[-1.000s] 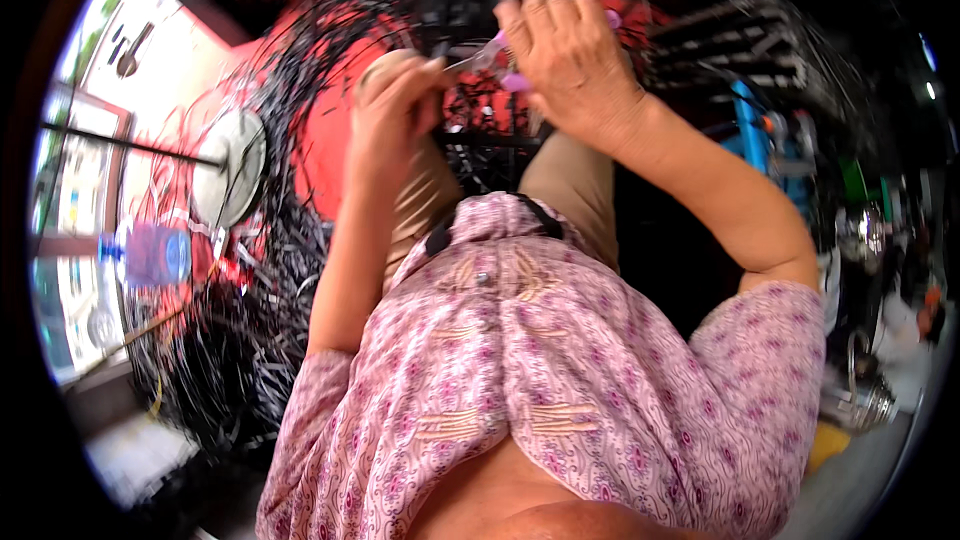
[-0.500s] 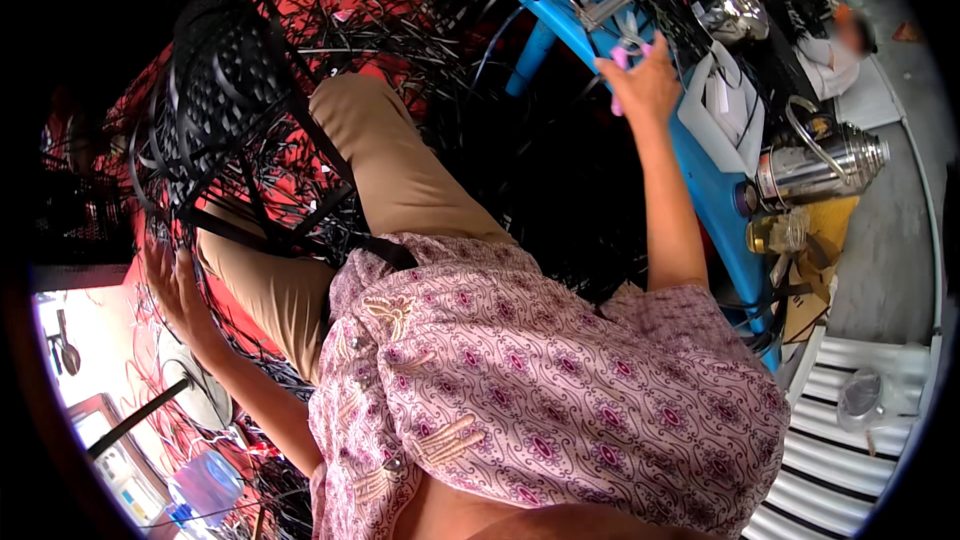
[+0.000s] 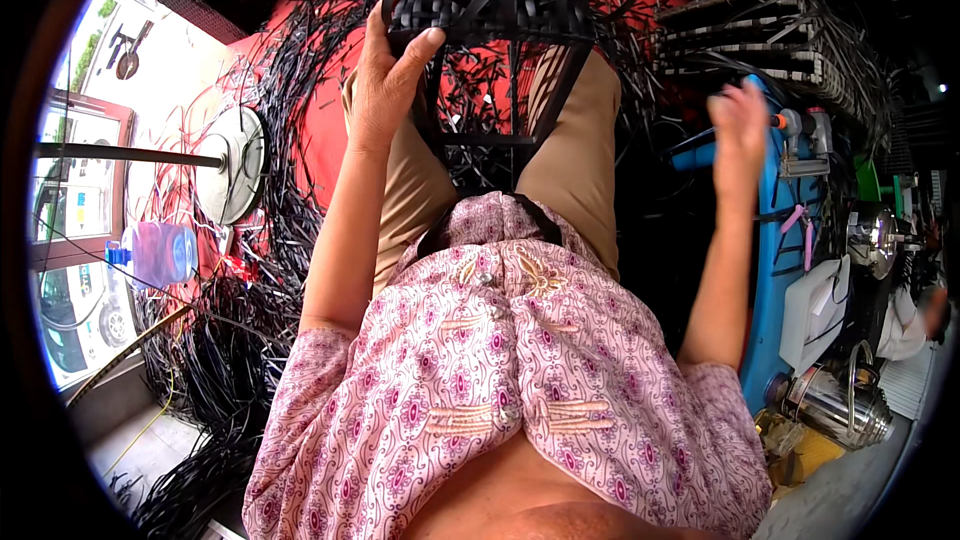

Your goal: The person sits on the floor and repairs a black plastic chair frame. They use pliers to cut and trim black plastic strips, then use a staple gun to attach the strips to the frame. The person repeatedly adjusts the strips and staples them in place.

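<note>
My left hand point(image 3: 385, 80) grips the lower left rim of a black woven basket frame point(image 3: 495, 0) that rests over my knees, with loose black strips hanging from it. My right hand point(image 3: 738, 125) is raised to the right, blurred, fingers apart and holding nothing, just in front of a blue bench point(image 3: 790, 270). A pair of pink-handled scissors point(image 3: 800, 230) lies on that bench, below my right hand. My patterned pink shirt fills the lower middle of the view.
Heaps of black weaving strips point(image 3: 215, 360) cover the red floor on the left. A round metal fan base point(image 3: 232, 162) and a water bottle point(image 3: 160, 252) stand at left. On the right are a white container point(image 3: 815, 310), a steel kettle point(image 3: 838, 408) and woven panels point(image 3: 770, 35).
My view has swung back over my lap. My left hand came up from low at the left and took hold of the basket frame. My right hand has left the bench and lifted.
</note>
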A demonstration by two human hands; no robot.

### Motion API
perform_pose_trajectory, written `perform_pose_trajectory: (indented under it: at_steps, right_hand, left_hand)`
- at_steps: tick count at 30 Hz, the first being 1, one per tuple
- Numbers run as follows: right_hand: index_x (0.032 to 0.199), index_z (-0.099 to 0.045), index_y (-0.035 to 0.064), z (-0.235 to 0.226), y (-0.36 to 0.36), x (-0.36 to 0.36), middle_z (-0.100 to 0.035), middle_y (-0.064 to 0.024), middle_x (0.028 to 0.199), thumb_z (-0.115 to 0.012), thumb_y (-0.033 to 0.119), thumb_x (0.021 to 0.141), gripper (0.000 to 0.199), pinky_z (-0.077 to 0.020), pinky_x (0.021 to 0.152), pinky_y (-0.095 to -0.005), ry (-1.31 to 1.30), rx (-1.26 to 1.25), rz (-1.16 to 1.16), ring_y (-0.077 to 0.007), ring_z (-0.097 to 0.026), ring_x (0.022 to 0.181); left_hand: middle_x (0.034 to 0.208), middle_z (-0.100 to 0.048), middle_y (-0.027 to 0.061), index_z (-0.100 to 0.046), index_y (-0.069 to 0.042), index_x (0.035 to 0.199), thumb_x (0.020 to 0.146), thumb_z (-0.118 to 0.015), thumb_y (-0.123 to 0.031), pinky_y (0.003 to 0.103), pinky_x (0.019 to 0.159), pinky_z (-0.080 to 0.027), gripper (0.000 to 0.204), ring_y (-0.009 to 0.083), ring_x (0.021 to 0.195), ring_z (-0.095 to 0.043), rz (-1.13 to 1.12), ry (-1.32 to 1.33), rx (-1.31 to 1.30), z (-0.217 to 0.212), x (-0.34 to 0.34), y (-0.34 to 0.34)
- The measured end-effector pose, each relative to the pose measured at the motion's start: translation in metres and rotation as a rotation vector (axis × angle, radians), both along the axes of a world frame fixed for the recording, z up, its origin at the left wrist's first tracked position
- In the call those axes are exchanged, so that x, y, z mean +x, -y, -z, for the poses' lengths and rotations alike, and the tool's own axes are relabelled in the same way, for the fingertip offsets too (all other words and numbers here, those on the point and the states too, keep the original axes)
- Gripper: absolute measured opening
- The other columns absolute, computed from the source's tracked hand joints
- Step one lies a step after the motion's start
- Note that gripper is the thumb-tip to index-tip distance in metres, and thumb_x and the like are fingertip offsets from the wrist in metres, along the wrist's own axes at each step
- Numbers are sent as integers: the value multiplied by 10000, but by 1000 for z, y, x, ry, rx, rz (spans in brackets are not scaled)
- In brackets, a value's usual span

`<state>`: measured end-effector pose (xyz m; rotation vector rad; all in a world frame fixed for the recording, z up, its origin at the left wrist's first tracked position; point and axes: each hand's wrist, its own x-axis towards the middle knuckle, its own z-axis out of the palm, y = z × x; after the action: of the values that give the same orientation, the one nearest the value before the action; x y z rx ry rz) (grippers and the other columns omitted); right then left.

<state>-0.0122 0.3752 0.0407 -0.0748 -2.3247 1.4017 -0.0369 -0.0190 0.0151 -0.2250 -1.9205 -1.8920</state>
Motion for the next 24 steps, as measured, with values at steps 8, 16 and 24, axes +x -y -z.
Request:
perform_pose_trajectory:
  at_steps: [8,16,24]
  right_hand:
    - [1424,-408,-29,24,137,-58,-657,-94,1136,-730,353,899,724,-453,974,-281,119,-472,-398,-139,-608,1073]
    - [1439,-429,-15,92,126,17,-558,-96,1315,-734,140,876,659,-413,1049,-337,97,-240,-447,-195,-537,1207]
    - [1331,-524,-9,20,141,7,-588,-119,1318,-599,-7,790,546,-445,1024,-338,143,-248,-676,-223,-551,1234]
  left_hand:
    - [1387,-506,154,-345,19,1475,865,-748,-284,321,1073,-372,792,214,1260,-496,-64,42,-100,-14,2,-3]
    - [1362,-491,142,-386,-99,1498,773,-815,-212,368,1085,-351,850,283,1259,-479,131,309,-492,42,81,13]
    - [1321,-512,173,-513,-85,1390,692,-816,-488,455,1055,-349,862,357,1237,-468,53,5,-1123,-32,64,4]
